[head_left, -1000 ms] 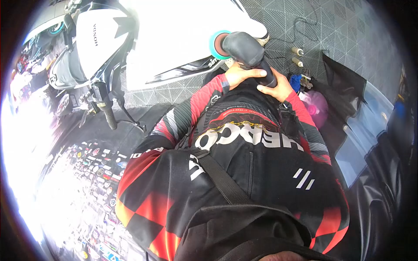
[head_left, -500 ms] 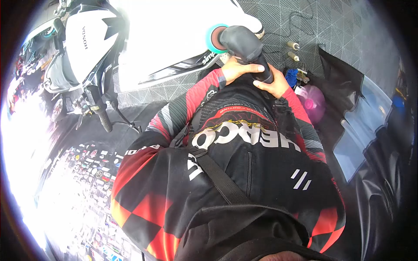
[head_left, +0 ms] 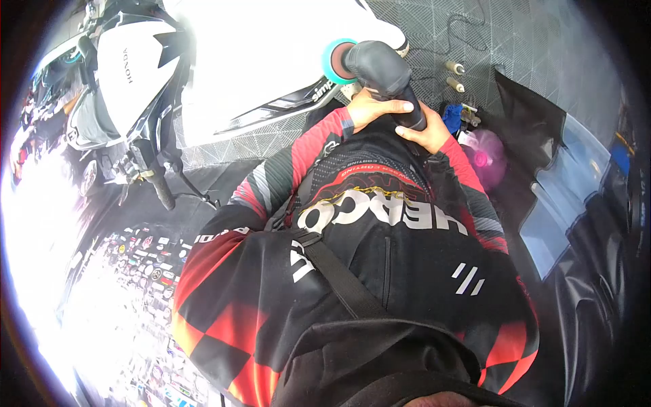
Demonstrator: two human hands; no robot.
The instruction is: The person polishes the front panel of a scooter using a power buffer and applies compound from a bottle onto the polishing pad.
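Note:
I hold a black polisher (head_left: pixel 383 68) in both hands, its foam pad (head_left: pixel 337 61) with a teal rim turned toward the white bodywork (head_left: pixel 258 61) of a motorbike. The pad overlaps the bodywork's edge in view; whether it presses on it I cannot tell. My left hand (head_left: pixel 371 108) wraps round the tool just below its head, thumb lying across the handle. Farther down, my right hand (head_left: pixel 428 130) grips the handle's end from the other side. Part of the fingers on both hands is hidden behind the tool.
A second white motorbike with HONDA lettering (head_left: pixel 129 68) stands at the left. On the tiled floor lie two small bottles (head_left: pixel 455 76) and a dark cable (head_left: pixel 451 34). A pink round object (head_left: pixel 483 159), a blue cloth-like item (head_left: pixel 453 119) and dark sheeting (head_left: pixel 532 102) are at my right.
My view has shifted slightly, so the HONDA motorbike sits a little farther left. Both hands keep their grip on the polisher, which stays nearly in place.

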